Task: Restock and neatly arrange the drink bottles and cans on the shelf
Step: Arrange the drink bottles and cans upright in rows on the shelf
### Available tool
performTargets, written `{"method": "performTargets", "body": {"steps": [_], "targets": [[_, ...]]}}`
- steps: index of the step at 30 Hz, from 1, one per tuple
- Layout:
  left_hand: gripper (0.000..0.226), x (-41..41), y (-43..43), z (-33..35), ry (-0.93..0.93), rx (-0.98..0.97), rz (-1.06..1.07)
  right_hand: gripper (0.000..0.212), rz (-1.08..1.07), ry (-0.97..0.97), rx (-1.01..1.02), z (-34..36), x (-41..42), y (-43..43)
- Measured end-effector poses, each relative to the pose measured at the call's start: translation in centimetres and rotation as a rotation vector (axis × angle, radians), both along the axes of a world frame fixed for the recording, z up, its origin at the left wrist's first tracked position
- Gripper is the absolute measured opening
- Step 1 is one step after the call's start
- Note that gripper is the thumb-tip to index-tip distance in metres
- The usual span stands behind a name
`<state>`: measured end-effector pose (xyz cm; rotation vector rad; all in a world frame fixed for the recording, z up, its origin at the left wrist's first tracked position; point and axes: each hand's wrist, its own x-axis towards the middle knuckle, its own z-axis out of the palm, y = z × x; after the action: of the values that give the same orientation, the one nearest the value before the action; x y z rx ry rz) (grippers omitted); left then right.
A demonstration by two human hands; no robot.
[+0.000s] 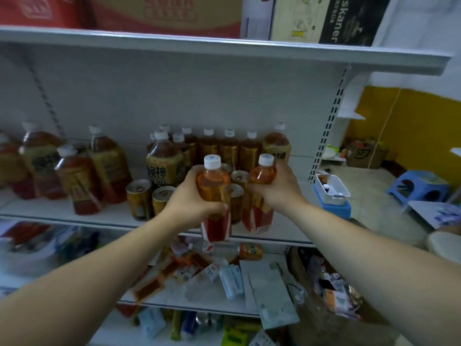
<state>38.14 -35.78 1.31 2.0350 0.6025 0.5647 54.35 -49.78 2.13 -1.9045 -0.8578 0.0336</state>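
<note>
While both forearms reach in from the near edge, each hand carries one amber drink bottle toward the middle shelf (pixel 74 216). The left hand (pixel 192 196) is wrapped snugly round the waist of the left bottle (pixel 214 193), fingers curled across its front at the label line. The right hand (pixel 277 188) is closed round the shoulder of the right bottle (pixel 262 196), gripping high, close under the white cap. Both bottles stand roughly upright, their bases hanging over the shelf's front lip and not yet set down, as far as I can judge.

Just beyond them, between and behind the two bottles, sits a cluster of gold cans (pixel 239 186), with two more cans (pixel 149 198) to the left near the front. The main risk lies here: pushing either bottle in could nudge a can and topple it into its neighbours, since free floor space at the front looks tight. The high grip on the right bottle also leaves its heavy lower half free to swing, so it may catch the shelf lip or land tilted.

Farther back, a row of white-capped bottles (pixel 229 146) lines the rear panel, with larger bottles (pixel 164 158) beside them. To the far left, several bottles (pixel 79 181) lean at angles, so that group still wants straightening. Loose packets crowd the lower shelf (pixel 189 304) beneath; anything dropped would fall among them.
</note>
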Motion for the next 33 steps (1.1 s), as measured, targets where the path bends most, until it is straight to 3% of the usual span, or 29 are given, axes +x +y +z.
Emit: {"method": "performTargets", "body": {"steps": [3,11,16,22,28,33], "targets": [[0.09,-0.7,0.2,-0.4,0.021,0.004,0.02,0.058,0.006,-0.001,-0.003,-0.4,-1.0,0.3],[0.067,0.3,-0.8,-0.7,0.008,0.026,-0.056,0.043,-0.066,0.055,-0.027,-1.8,0.2,-0.5],[0.077,2.9,-2.3,-0.4,0.023,0.083,-0.127,0.036,-0.11,0.038,-0.048,-1.6,2.3,-1.5],[0.09,6.3,-3.3,-1.7,0.051,0.241,-0.171,0.052,-0.054,0.139,-0.186,-1.4,5.7,-1.2],[0.092,8.0,-2.6,-2.5,0.2,0.532,-0.088,0.054,-0.076,0.182,-0.125,-1.5,7.3,0.6],[0.1,9.2,-2.4,-2.3,0.3,0.464,-0.15,0.04,-0.025,0.325,-0.029,-1.0,8.4,1.5]]}}
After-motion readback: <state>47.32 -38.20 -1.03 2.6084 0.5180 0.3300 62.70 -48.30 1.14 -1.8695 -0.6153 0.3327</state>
